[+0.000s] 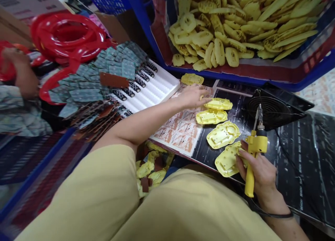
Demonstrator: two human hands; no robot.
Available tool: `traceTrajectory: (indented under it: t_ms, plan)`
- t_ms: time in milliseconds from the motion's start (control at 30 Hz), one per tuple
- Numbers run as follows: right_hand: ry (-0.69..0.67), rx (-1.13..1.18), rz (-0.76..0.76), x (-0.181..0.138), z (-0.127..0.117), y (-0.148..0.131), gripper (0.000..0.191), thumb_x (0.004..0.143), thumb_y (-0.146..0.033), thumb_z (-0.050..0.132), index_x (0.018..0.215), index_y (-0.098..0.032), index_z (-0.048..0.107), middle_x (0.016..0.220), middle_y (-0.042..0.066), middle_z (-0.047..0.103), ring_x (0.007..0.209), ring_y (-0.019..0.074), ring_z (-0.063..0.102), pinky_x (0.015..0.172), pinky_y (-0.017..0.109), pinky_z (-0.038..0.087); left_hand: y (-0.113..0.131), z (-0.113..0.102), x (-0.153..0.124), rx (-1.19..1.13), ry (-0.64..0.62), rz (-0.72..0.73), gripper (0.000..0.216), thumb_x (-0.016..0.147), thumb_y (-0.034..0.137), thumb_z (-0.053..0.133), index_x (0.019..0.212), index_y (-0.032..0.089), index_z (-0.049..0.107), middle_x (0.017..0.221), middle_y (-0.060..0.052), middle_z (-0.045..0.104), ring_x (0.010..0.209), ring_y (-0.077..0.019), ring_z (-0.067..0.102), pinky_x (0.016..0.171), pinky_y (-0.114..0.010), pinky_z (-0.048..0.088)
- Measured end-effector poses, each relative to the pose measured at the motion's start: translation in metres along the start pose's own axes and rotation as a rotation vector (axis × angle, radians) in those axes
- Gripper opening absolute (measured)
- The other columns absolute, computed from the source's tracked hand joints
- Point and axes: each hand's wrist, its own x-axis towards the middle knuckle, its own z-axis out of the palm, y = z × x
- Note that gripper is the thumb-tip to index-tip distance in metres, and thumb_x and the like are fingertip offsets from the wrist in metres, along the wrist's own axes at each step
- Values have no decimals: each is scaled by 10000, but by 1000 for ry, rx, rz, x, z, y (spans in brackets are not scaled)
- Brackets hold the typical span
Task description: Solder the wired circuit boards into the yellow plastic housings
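Observation:
Several yellow plastic casing halves lie in a row on the dark bench top, hollow side up. My left hand reaches to the far end of the row with fingers stretched out, its fingertips at the left end of a yellow casing half. Behind that hand lies another casing half. My right hand is closed around a yellow soldering gun, whose metal tip points away from me. The thumb and fingers of this hand also touch the nearest casing half.
A blue crate heaped with yellow casing parts stands behind the bench. At right is a black soldering stand with a coil. Wired green circuit boards and white foam lie left, near red rings and another person's arm.

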Motion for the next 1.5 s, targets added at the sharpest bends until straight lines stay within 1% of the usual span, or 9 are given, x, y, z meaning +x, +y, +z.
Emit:
traceTrajectory:
  t_ms: [100,433,633,733,800,900,1033,1233,1500]
  plan:
    - [15,-18,0,-1,0,-1,542,943,-58,773,1448,-204,646,1018,76,825,788,197,789,671,269,628,-16,10,2,39,25,-114,737,1055,537,537,1695,178,470,1696,-216,515,1543,-417,493,1243,-553,468]
    - [29,-34,-3,-2,3,1,453,944,-53,771,1356,-212,672,894,23,796,744,174,767,646,255,597,-69,21,16,215,-90,-17,959,872,427,647,1747,163,358,1480,-168,706,1220,-330,704,973,-420,604]
    - [36,-46,0,0,2,-2,401,966,-56,764,1328,-195,662,977,59,815,779,181,782,684,263,610,-87,37,15,47,104,-41,889,880,457,579,1696,124,464,1344,-242,780,1053,-394,767,861,-525,635]
    - [29,-37,-11,1,3,0,450,965,-53,753,1373,-213,653,978,50,815,856,200,801,737,274,635,-91,22,27,-108,254,-118,675,1054,426,371,1612,104,572,1409,-160,775,1199,-336,727,1075,-542,596]
    - [30,-47,-16,2,3,0,406,968,-46,743,1336,-197,661,985,63,816,871,203,800,744,275,634,-83,11,44,-150,314,-129,614,1092,315,294,1590,112,590,1542,-73,714,1383,-281,637,1251,-468,500]
    - [35,-75,-20,5,2,0,335,966,-43,754,1256,-187,669,984,66,816,820,178,782,721,256,612,-58,1,72,-189,267,-126,616,1043,152,354,1613,162,586,1577,-27,696,1444,-234,625,1256,-364,496]
    - [7,-86,-29,3,1,-1,272,988,-107,751,1231,-191,661,1033,73,818,769,154,746,739,265,601,-15,2,80,-166,238,-171,641,993,126,475,1622,151,592,1681,-126,588,1580,-331,526,1344,-474,402]
    - [-96,25,45,-4,1,3,318,999,-235,737,1299,-244,633,1236,102,793,994,236,776,1046,466,613,25,36,10,-169,3,250,627,1107,478,453,1715,325,451,1890,-73,175,1757,-400,150,1401,-700,125]
    - [-214,113,35,-11,1,9,360,1071,-406,693,1359,-205,611,1102,94,745,935,264,730,881,417,608,48,76,-58,-68,-19,484,709,1104,497,477,1755,242,363,1876,-154,171,1756,-392,170,1386,-724,123]
